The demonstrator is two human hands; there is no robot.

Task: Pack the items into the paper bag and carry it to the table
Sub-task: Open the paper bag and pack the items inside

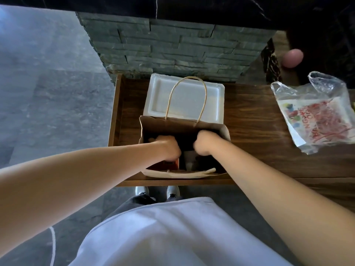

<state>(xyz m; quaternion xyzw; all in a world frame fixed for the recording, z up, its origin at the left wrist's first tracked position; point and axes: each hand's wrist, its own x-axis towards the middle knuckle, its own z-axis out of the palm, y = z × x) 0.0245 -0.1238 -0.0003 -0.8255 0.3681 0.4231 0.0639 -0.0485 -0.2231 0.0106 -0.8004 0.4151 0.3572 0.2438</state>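
Only the head cam here, so just one angle. The paper bag (184,129) stood open on the wooden counter (249,116), near its front edge, far handle sticking up and the near one flopped over the rim. Both hands were down inside it. The left hand (169,148) looked curled around something, with an orange-red box (173,163) peeking out just under it, but I honestly couldn't tell if it was gripping that or only pushing it down. The right hand (204,143) was balled up too, fingers hidden inside the bag, so no idea what it had, if anything. A pale item (190,159) sat in the gap between them.

Progress-wise I'd say packing was partway: a couple of things were already in. The white foam container (184,96) was touching the bag's back side, not packed, and the plastic bag (317,112) with printed stuff in it lay well off to the right. The carry to the table hadn't started.
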